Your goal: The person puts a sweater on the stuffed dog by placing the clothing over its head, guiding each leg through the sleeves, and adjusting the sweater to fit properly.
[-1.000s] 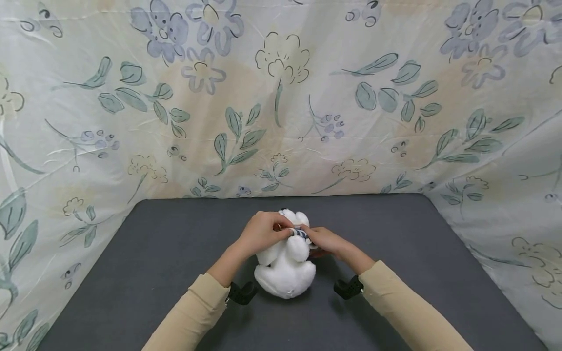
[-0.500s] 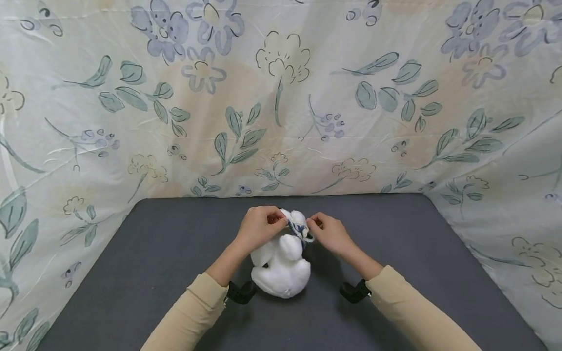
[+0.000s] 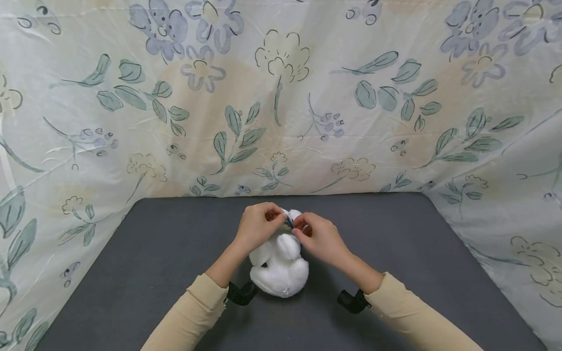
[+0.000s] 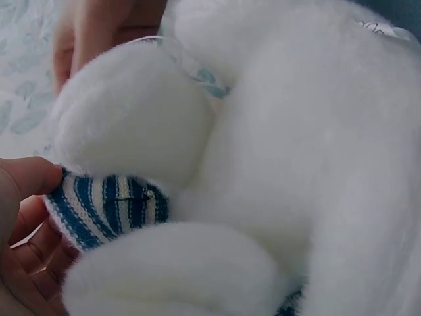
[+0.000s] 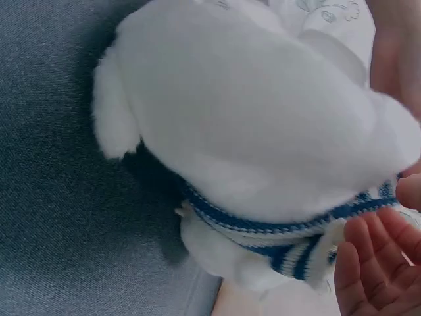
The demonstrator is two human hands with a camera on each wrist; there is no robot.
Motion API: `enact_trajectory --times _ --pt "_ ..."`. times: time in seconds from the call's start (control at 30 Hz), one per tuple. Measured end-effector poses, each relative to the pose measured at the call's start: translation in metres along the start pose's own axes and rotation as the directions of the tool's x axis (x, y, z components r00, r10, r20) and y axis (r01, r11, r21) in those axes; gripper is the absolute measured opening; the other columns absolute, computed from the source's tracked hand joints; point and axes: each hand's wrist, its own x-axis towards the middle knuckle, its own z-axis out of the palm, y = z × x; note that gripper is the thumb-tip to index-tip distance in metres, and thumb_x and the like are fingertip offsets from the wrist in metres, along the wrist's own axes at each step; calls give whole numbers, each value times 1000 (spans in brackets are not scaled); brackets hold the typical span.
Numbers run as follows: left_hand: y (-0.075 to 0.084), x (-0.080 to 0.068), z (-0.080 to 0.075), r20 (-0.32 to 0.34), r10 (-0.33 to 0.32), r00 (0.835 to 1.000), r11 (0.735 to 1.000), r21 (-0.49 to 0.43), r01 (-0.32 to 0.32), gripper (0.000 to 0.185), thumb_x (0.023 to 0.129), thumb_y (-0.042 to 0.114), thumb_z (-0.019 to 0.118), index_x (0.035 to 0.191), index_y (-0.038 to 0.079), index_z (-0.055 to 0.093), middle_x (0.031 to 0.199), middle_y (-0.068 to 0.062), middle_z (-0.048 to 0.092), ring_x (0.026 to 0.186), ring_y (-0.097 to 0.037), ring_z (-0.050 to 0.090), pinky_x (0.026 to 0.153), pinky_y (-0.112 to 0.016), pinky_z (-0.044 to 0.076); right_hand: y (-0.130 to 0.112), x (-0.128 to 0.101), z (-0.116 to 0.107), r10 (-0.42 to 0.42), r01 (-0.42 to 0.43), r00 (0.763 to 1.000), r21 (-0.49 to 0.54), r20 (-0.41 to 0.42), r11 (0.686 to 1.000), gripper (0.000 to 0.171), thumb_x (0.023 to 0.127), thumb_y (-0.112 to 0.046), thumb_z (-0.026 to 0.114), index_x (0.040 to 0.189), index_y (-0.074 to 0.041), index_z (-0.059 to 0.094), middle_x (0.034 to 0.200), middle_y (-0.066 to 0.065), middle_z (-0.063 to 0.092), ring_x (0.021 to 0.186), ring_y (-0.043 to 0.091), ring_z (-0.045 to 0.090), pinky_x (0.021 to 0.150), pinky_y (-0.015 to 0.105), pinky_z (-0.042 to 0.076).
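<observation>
A white plush toy point(image 3: 281, 280) sits on the table between both hands, its back toward the head camera. A blue-and-white striped knit scarf point(image 5: 296, 260) runs around its neck. At the left side of the neck, my left hand point(image 3: 256, 224) pinches the scarf point(image 4: 108, 204) between thumb and fingers, as the left wrist view shows. My right hand point(image 3: 322, 239) is close beside it, thumb and fingertips pinching the scarf from the right. Between the two hands only a small dark strip of scarf shows in the head view. The hands partly cover the toy's head.
The dark grey table point(image 3: 175, 273) has rounded far corners. Behind it and at its sides hangs a floral cloth point(image 3: 281, 97). A black wrist device point(image 3: 240, 293) is on the left wrist and another black device point(image 3: 352, 301) on the right.
My right hand first drew back from the toy's side, then came in left toward my left hand. My left hand rose slightly along the neck. The toy shifted a little left.
</observation>
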Motion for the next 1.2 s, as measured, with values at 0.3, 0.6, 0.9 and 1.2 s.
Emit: enact_trajectory --times 0.3,0.6,0.9,1.2 --pt "1 -4 0 23 4 1000 999 -32 -3 5 83 17 67 79 16 70 72 5 62 63 -7 52 57 -24 43 5 4 14 50 -53 999 -187 -21 981 18 79 -17 71 92 -9 62 80 0 56 68 11 55 57 24 45" --pt "0 -7 3 64 17 998 998 -53 -13 5 83 17 67 79 18 71 73 7 62 64 -6 54 58 -23 44 14 7 22 -3 -30 995 -329 -98 944 12 77 -9 71 86 -10 62 80 3 58 67 16 52 55 28 42" --pt "-4 -10 -1 105 3 994 999 -54 3 4 84 17 67 80 17 70 76 5 61 67 -8 57 59 -23 47 7 8 12 63 -73 996 -173 -62 982 6 81 -6 66 85 -11 66 73 0 62 59 10 51 50 24 40" --pt "-9 -16 -10 173 11 985 996 -86 4 6 85 17 66 88 16 71 84 5 64 71 -8 58 62 -23 48 10 8 7 144 -145 988 6 62 989 7 87 -5 59 89 -10 63 76 0 61 50 7 45 44 23 38"
